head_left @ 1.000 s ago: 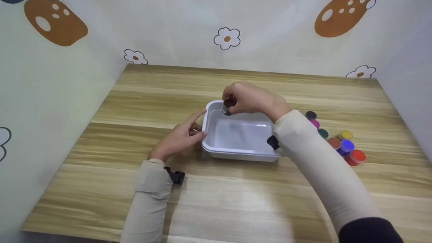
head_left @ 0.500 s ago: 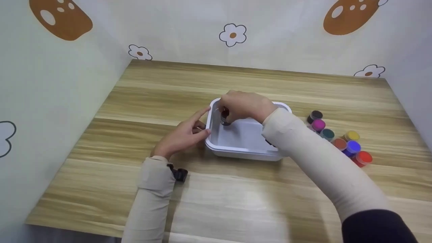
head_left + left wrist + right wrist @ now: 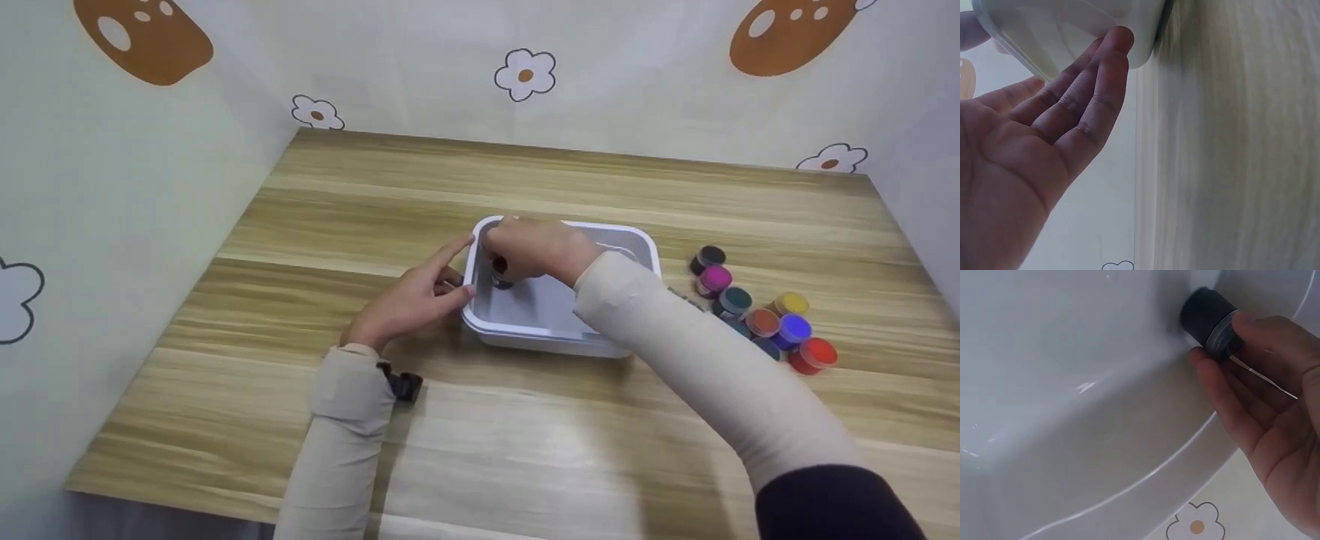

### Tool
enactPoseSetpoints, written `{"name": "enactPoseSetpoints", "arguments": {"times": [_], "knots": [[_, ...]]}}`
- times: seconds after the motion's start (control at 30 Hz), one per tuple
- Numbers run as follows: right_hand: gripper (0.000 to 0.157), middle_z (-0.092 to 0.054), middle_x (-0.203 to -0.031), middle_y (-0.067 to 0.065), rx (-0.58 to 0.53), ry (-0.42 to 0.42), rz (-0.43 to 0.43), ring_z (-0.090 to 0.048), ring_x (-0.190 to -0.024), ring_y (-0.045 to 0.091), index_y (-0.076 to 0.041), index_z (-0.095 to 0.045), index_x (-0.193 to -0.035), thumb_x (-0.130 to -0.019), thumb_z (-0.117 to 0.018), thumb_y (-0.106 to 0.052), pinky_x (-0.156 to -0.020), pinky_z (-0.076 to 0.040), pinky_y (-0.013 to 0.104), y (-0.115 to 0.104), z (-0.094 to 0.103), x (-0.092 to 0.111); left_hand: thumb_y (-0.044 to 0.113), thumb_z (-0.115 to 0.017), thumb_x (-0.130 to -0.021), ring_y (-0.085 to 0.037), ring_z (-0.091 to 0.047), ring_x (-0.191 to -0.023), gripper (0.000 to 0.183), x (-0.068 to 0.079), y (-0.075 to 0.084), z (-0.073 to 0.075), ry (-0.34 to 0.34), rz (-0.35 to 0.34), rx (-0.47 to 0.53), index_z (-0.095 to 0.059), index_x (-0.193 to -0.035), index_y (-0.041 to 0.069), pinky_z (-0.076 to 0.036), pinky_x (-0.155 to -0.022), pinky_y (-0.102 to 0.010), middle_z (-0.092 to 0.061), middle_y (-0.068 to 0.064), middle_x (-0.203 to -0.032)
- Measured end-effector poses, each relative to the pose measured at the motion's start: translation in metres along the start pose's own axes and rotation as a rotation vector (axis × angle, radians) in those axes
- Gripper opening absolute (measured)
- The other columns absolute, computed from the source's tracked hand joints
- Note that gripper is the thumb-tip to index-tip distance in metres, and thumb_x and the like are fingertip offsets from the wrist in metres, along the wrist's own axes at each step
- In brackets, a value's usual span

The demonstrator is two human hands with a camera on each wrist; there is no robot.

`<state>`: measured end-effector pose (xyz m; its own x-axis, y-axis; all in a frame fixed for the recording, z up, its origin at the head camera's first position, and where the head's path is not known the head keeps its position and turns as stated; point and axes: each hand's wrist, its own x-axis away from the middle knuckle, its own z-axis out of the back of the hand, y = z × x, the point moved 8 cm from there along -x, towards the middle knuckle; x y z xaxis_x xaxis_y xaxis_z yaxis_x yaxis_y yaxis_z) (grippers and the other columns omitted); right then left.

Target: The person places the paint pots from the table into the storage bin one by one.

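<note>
My right hand (image 3: 538, 249) is down inside a white plastic basin (image 3: 547, 334), near its left end. Between thumb and fingers it pinches a small dark paint pot (image 3: 1210, 319). In the right wrist view the pot's dark end is at or very near the basin's inner surface; whether it touches I cannot tell. My left hand (image 3: 409, 306) rests against the basin's left side, index fingertip and thumb at the rim. The left wrist view shows its other fingers (image 3: 1109, 95), fairly straight, along the basin's outer wall (image 3: 1067, 22).
Right of the basin, several paint pots stand on the wooden table (image 3: 225, 360), among them a black pot (image 3: 708, 259), a magenta pot (image 3: 714, 280), a yellow pot (image 3: 792, 304), a blue pot (image 3: 793, 330) and a red pot (image 3: 814, 355). My right sleeve (image 3: 697, 367) partly covers the group.
My right hand has lowered the paint pot from rim height deeper into the basin. My left hand keeps its place at the basin's side. The head view has shifted slightly.
</note>
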<state>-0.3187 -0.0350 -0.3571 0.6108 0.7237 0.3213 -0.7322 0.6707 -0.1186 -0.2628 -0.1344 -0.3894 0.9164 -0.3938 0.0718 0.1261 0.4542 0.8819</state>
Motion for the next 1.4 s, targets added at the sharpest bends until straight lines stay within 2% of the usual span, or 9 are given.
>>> {"name": "enactPoseSetpoints", "arguments": {"times": [0.27,0.47,0.6,0.67,0.83,1.03,1.17,1.4], "knots": [[0.025,-0.066,-0.091,0.01,0.001,0.01,-0.013,-0.056,-0.078,0.023,-0.008,-0.069,-0.112,-0.088,-0.074,-0.01,-0.071,-0.051,0.035,0.003,0.0,0.0,0.027,-0.061,-0.097,-0.024,-0.063,-0.106,0.072,-0.001,0.003,-0.001,-0.012,-0.021,0.007,-0.024,-0.159,0.026,-0.05,-0.092,-0.04,-0.066,-0.014,-0.112],[0.023,-0.067,-0.093,0.008,-0.015,0.036,0.052,-0.055,-0.08,0.022,-0.007,-0.068,-0.109,-0.087,-0.074,-0.008,-0.077,-0.051,0.036,-0.001,0.002,0.003,0.026,-0.061,-0.097,-0.025,-0.064,-0.105,0.072,0.0,0.002,-0.001,-0.008,-0.032,0.0,-0.025,-0.159,0.023,-0.05,-0.091,-0.04,-0.067,-0.015,-0.11],[0.024,-0.07,-0.096,0.009,-0.055,0.082,0.101,-0.058,-0.081,0.023,-0.005,-0.069,-0.111,-0.087,-0.073,-0.005,-0.079,-0.052,0.037,0.0,0.012,0.013,0.027,-0.062,-0.097,-0.026,-0.064,-0.107,0.072,0.0,0.0,-0.002,-0.011,-0.023,0.013,-0.025,-0.158,0.023,-0.049,-0.093,-0.041,-0.067,-0.016,-0.112],[0.027,-0.071,-0.102,0.011,-0.082,0.109,0.087,-0.061,-0.087,0.025,-0.004,-0.069,-0.115,-0.088,-0.07,-0.004,-0.083,-0.052,0.039,0.006,0.021,0.022,0.028,-0.062,-0.097,-0.026,-0.064,-0.108,0.072,-0.001,0.0,-0.002,-0.012,-0.016,0.017,-0.025,-0.159,0.023,-0.049,-0.095,-0.042,-0.066,-0.016,-0.113],[0.036,-0.067,-0.116,0.018,-0.146,0.172,0.007,-0.064,-0.104,0.032,0.0,-0.064,-0.123,-0.087,-0.067,-0.005,-0.091,-0.052,0.045,0.031,0.046,0.052,0.029,-0.061,-0.097,-0.028,-0.064,-0.109,0.072,0.0,-0.001,-0.001,-0.006,0.007,0.015,-0.024,-0.159,0.025,-0.05,-0.095,-0.043,-0.066,-0.017,-0.115],[0.033,-0.066,-0.115,0.024,-0.223,0.282,-0.033,-0.068,-0.1,0.036,0.006,-0.062,-0.12,-0.089,-0.065,-0.002,-0.087,-0.055,0.047,0.073,0.061,0.103,0.031,-0.061,-0.097,-0.028,-0.063,-0.111,0.072,0.0,-0.001,0.0,-0.011,0.027,0.0,-0.023,-0.159,0.028,-0.05,-0.095,-0.044,-0.065,-0.017,-0.117],[0.03,-0.067,-0.111,0.024,-0.232,0.338,-0.112,-0.069,-0.099,0.037,0.006,-0.063,-0.118,-0.09,-0.066,-0.003,-0.086,-0.055,0.049,0.106,0.056,0.138,0.031,-0.062,-0.097,-0.028,-0.062,-0.112,0.073,0.0,-0.003,0.001,-0.013,0.047,-0.013,-0.022,-0.159,0.03,-0.049,-0.096,-0.045,-0.064,-0.017,-0.119],[0.033,-0.067,-0.113,0.024,-0.274,0.313,-0.302,-0.067,-0.102,0.038,0.005,-0.063,-0.12,-0.09,-0.068,-0.008,-0.089,-0.052,0.053,0.166,0.022,0.187,0.032,-0.061,-0.098,-0.03,-0.06,-0.115,0.073,-0.001,-0.002,0.0,-0.017,0.041,-0.013,-0.021,-0.159,0.029,-0.047,-0.099,-0.046,-0.063,-0.018,-0.122]]}}
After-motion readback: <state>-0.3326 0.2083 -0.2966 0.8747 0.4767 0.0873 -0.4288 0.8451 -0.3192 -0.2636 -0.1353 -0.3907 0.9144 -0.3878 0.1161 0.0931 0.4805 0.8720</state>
